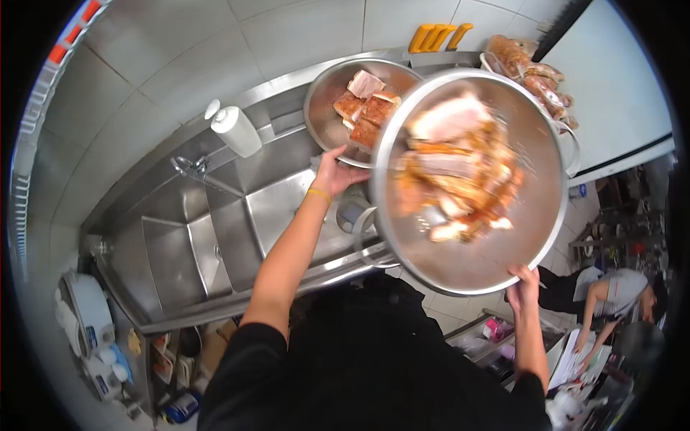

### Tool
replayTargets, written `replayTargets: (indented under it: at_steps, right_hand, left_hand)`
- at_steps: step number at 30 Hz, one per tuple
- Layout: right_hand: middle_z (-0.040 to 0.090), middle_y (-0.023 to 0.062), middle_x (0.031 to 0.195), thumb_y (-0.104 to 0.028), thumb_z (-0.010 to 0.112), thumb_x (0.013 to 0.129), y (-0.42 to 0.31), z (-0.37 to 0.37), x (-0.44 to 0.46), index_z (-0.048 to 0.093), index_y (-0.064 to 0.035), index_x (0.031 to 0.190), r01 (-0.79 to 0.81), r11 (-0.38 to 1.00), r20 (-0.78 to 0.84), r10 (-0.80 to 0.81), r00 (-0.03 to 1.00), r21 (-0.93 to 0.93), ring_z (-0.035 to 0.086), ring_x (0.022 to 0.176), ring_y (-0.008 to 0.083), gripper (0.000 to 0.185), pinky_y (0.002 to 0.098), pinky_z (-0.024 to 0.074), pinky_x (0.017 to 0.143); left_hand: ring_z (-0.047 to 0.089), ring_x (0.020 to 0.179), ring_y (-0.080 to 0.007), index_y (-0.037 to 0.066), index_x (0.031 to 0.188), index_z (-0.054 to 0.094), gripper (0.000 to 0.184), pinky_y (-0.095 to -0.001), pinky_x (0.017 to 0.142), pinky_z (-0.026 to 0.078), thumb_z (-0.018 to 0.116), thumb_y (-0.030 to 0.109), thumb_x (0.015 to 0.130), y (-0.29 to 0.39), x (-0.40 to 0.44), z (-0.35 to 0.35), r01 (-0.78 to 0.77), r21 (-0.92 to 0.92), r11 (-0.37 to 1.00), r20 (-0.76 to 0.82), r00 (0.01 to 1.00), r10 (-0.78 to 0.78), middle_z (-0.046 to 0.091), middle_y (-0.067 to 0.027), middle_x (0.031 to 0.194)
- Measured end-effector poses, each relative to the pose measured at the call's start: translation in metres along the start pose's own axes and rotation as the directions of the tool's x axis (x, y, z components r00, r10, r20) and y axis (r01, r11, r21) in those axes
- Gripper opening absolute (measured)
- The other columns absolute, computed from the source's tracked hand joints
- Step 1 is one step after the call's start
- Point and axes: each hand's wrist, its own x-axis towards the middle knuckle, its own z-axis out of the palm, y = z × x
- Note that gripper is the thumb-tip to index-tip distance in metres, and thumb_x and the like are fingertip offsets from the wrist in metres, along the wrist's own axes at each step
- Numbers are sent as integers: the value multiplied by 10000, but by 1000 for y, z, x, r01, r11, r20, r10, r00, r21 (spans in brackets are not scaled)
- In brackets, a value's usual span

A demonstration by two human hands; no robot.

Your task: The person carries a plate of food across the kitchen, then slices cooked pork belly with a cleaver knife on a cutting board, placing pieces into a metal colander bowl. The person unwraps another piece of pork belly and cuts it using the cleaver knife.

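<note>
A large two-handled stainless steel pot (543, 215), tilted toward me, holds several browned pieces of meat (460, 169), blurred by motion. My right hand (525, 287) is closed on its near rim. My left hand (335, 174), with a yellow band at the wrist, is at the pot's left side; its fingers run behind the rim and their tips are hidden. Just beyond my left hand, a smaller steel bowl (322, 108) contains several chunks of browned meat (366, 108). The large pot partly covers that bowl.
A steel sink (280, 208) with a faucet (190, 167) lies left, beside a white pump bottle (237, 131). Yellow-handled knives (435, 37) hang at the wall. Bagged meat (528, 68) sits at the upper right. Another person (622, 291) works at the right.
</note>
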Motion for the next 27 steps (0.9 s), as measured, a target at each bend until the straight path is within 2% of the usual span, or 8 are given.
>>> replayTargets:
  at_steps: [3,9,11,15,19,20,23,27]
  right_hand:
    - [579,104,1075,72,597,703,-5,-90,-13,487,49,1216,62,996,-171,-52,984,59,593,986,228,525,372,489,910]
    - [571,127,1124,69,551,725,15,-156,-8,491,75,1197,-3,983,-297,58,953,184,570,1069,242,476,390,458,988]
    - [580,137,1117,65,541,736,8,-139,4,495,96,1175,-31,977,-317,98,943,210,585,1044,244,443,392,476,971]
    - [597,154,1067,50,542,752,15,-137,41,508,117,1129,-170,922,-229,259,938,347,616,976,257,385,389,519,910]
    - [613,144,979,30,545,787,-14,-84,119,554,86,1014,-246,932,-124,286,950,265,633,901,248,234,356,536,858]
    - [618,147,1005,25,534,807,-1,-116,154,552,75,1005,-312,917,60,306,950,249,631,944,245,205,362,537,863]
    - [596,161,1050,24,521,823,-20,-27,213,493,76,1109,-328,919,135,304,943,220,631,968,263,291,373,544,860]
    - [504,272,1186,29,461,831,4,59,303,442,148,1099,-360,927,352,304,885,103,571,1108,396,294,524,535,958]
  left_hand:
    - [540,1166,-445,-114,1306,365,494,-539,983,489,452,100,869,-17,28,4,-5,49,999,-267,964,18,476,-291,1314]
    - [568,1092,-411,-101,1123,423,319,-525,928,518,453,14,826,-16,29,-3,-57,279,959,-445,877,182,511,-237,1160]
    - [599,1019,-378,-80,1097,452,286,-500,860,560,464,17,828,-12,14,-28,16,184,983,-377,925,56,518,-215,1129]
    - [676,870,-312,-87,1129,463,294,-381,700,633,475,-6,847,-41,-87,-9,91,261,961,-486,873,49,587,-215,1080]
    - [692,794,-328,-122,1176,431,341,-430,670,640,472,-25,851,-74,-154,-14,129,324,937,-513,856,60,618,-208,979]
    - [693,786,-328,-133,1184,424,354,-427,659,641,472,-30,849,-81,-166,-11,158,316,936,-558,829,48,619,-215,976]
    - [696,737,-331,-152,1217,406,392,-411,631,642,471,-37,848,-104,-191,11,219,361,906,-563,826,25,619,-243,991]
    - [701,722,-301,-130,1205,450,362,-356,607,637,495,-10,866,-116,-198,39,209,259,943,-578,816,-22,638,-210,988]
